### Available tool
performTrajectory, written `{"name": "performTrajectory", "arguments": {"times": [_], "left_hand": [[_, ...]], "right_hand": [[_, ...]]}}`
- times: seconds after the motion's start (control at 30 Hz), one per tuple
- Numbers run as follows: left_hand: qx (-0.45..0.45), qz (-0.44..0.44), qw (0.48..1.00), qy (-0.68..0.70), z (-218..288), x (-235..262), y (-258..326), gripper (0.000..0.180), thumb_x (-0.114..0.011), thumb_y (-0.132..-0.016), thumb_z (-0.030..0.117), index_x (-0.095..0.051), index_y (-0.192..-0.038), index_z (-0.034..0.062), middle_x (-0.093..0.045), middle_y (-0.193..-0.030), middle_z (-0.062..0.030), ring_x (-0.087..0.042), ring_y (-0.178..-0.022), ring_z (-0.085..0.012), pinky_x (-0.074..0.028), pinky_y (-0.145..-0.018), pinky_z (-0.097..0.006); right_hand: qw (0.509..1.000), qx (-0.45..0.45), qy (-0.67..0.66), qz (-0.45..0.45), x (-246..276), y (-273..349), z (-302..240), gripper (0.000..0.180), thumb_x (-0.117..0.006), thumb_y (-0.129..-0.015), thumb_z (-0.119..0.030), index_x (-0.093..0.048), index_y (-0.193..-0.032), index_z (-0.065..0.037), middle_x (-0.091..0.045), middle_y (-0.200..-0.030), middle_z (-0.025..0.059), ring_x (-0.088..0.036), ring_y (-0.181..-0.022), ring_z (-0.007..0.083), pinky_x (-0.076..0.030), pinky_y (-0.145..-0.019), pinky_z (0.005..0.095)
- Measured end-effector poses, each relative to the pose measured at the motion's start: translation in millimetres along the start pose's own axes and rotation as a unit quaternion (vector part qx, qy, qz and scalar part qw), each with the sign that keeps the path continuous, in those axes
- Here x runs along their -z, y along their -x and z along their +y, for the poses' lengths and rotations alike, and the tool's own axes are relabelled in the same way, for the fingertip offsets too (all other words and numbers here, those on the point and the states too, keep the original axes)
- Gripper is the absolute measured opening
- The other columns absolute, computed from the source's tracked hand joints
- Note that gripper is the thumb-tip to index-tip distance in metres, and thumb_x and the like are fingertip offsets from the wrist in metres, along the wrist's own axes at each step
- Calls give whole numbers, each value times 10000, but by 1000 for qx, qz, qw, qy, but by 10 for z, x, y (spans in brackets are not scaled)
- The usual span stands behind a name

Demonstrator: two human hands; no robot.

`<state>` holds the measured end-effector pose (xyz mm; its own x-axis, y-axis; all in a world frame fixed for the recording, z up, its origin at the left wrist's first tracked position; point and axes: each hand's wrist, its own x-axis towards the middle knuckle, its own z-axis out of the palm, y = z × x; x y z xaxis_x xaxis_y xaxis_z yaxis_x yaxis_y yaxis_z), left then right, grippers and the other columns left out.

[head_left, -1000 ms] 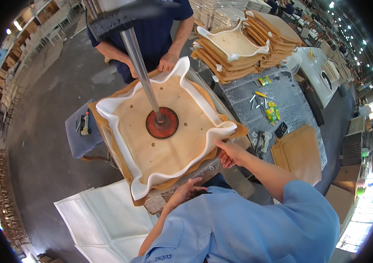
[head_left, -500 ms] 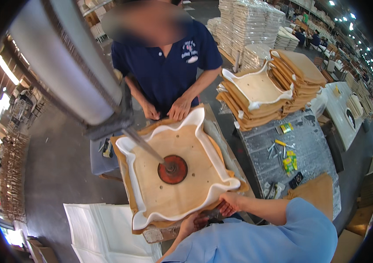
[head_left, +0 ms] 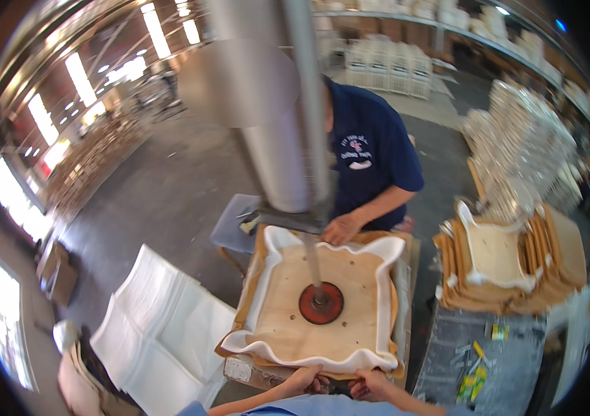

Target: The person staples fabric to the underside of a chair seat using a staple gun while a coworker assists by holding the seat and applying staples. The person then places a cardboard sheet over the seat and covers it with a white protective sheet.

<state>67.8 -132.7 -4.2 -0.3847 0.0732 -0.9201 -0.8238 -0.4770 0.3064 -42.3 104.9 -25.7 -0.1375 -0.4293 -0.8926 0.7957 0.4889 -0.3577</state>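
**Left hand (head_left: 307, 380) and right hand (head_left: 371, 383) side by side at the near edge**

Both hands now meet the near edge; a second ago the left was just short of it and the right was by the near-right corner. That side therefore now has both hands on or against it. The fingers are bent in each grip, but I cannot tell whether either is clamped on the soft brown sheet (head_left: 254, 274) there. To the left lie stacked white sheets (head_left: 163, 333).

Inside the brown sheet, a raised, wavy white foam border (head_left: 383, 305) surrounds a pale square wooden panel (head_left: 288, 291), which lies beneath a round red disc (head_left: 323, 313). A thin metal rod (head_left: 314, 260) joins the disc to a thick silver cylinder (head_left: 281, 159).

At the far edge, one co-worker's hand (head_left: 341, 228) shows; half a second ago there were two. The view has swung, so the panel looks squarer. Farther right, brown-edged stacked panels (head_left: 551, 256) stand by a grey table (head_left: 440, 360).
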Motion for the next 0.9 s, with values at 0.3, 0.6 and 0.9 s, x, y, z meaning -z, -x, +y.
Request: {"name": "performTrajectory", "arguments": {"times": [0.3,0.6,0.9], "left_hand": [[-178,-77,967,-166,-256,157,26,696,-464,-1171,521,-729,-790,2,-590,-536,-85,-787,-724,-264,-582,-655,-344],[-198,-121,971,-52,-288,110,34,632,-450,-1162,442,-726,-815,-8,-704,-673,-128,-749,-699,-256,-571,-672,-330],[-136,-25,989,-56,-267,97,-76,546,-508,-1172,441,-689,-957,-27,-634,-627,-119,-715,-697,-330,-650,-834,-544]], "right_hand": [[977,203,-22,56,107,-361,682,432,-658,-1112,-414,-734,-1030,4,-715,-743,107,-651,-540,217,-529,-507,347],[913,366,-145,106,-55,-67,734,573,-595,-1147,-453,-714,-861,28,-696,-664,154,-694,-520,282,-632,-563,415],[849,234,-198,430,269,154,2882,594,-615,-1126,-497,-687,-765,-30,-611,-571,65,-607,-481,178,-489,-490,371]]}}
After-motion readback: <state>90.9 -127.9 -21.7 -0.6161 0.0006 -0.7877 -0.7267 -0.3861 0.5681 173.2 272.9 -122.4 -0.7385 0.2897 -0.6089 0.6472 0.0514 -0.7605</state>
